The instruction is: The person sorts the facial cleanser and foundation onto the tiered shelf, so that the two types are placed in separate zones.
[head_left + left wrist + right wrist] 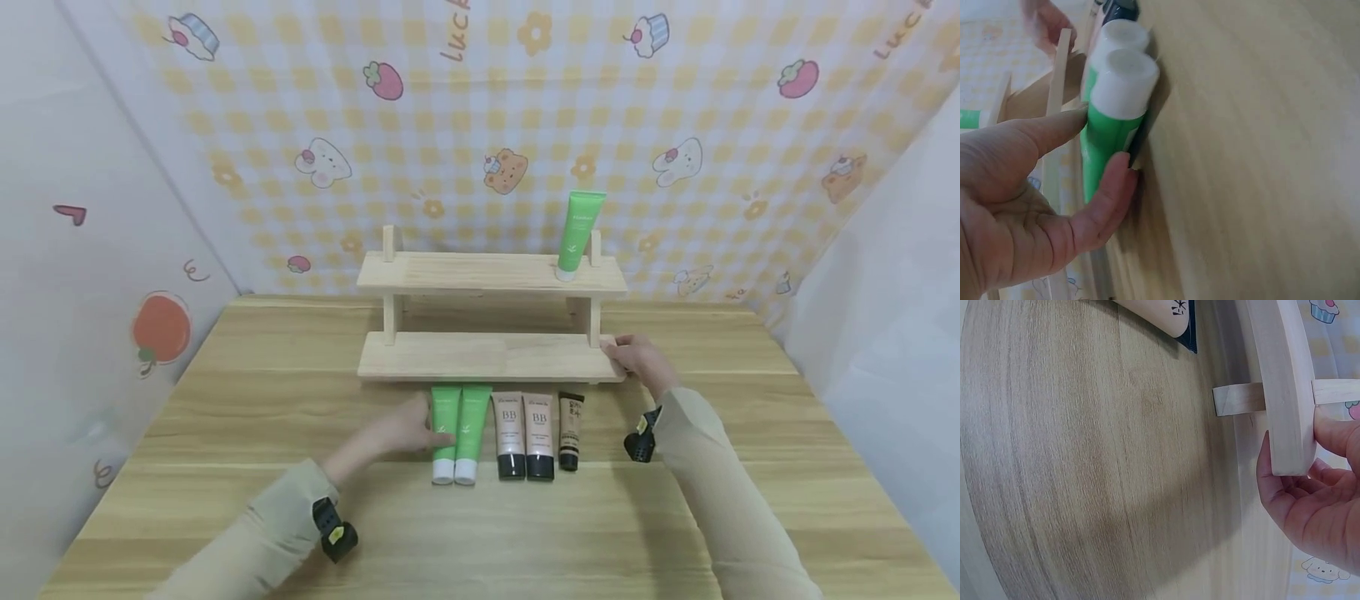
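Observation:
My left hand [408,423] pinches the leftmost green tube [1107,134] with thumb and fingers; the tube lies on the table, white cap toward me. A second green tube [472,429] lies right beside it. The right hand [637,358] grips the right end of the wooden shelf's lower board [1285,394], thumb on top and fingers beneath. On the upper board [472,272] of the shelf, a third green tube [580,233] stands on its cap near the right end, tilted slightly.
To the right of the green tubes lie two BB cream tubes [510,433] with black caps and a smaller brown tube [570,432]. Behind the shelf hangs a yellow checked cloth [465,108]. White sheets [75,250] border the wooden table [300,358] on both sides.

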The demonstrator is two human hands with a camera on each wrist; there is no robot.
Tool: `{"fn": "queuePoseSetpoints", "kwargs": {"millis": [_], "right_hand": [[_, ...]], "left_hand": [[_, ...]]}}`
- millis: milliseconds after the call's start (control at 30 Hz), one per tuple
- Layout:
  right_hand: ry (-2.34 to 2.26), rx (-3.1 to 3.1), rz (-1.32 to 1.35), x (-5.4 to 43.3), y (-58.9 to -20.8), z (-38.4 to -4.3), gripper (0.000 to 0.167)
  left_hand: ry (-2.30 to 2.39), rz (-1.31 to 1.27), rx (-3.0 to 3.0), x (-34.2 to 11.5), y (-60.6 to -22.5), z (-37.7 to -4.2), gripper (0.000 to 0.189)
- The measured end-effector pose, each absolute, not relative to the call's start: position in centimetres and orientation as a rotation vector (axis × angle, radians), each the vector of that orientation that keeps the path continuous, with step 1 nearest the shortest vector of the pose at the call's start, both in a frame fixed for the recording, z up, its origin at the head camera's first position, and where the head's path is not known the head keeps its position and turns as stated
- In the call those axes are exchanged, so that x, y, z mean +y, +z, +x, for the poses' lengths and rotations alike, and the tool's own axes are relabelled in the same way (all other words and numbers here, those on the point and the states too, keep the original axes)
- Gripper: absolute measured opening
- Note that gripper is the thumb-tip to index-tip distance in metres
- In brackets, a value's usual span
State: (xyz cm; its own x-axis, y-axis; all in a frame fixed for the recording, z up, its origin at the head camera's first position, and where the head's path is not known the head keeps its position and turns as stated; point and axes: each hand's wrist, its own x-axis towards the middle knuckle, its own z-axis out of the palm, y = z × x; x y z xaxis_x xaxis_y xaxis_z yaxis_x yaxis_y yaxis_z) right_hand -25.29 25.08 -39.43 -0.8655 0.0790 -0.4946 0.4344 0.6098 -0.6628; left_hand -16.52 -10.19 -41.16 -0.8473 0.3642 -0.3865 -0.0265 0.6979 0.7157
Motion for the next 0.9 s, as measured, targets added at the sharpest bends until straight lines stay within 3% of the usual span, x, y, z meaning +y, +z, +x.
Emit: {"fn": "queuePoseSetpoints", "kwargs": {"millis": [167, 900], "right_hand": [[-1.164, 2.423, 0.399, 25.2, -39.4, -25.1, 0.056], [-1.173, 2.404, 0.387, 25.3, -39.6, -25.3, 0.057]], "left_hand": [[1.136, 0.251, 2.331, -9.3, -41.6, -15.9, 0.036], [1.13, 0.143, 2.268, -9.7, -42.0, -16.0, 0.026]]}}
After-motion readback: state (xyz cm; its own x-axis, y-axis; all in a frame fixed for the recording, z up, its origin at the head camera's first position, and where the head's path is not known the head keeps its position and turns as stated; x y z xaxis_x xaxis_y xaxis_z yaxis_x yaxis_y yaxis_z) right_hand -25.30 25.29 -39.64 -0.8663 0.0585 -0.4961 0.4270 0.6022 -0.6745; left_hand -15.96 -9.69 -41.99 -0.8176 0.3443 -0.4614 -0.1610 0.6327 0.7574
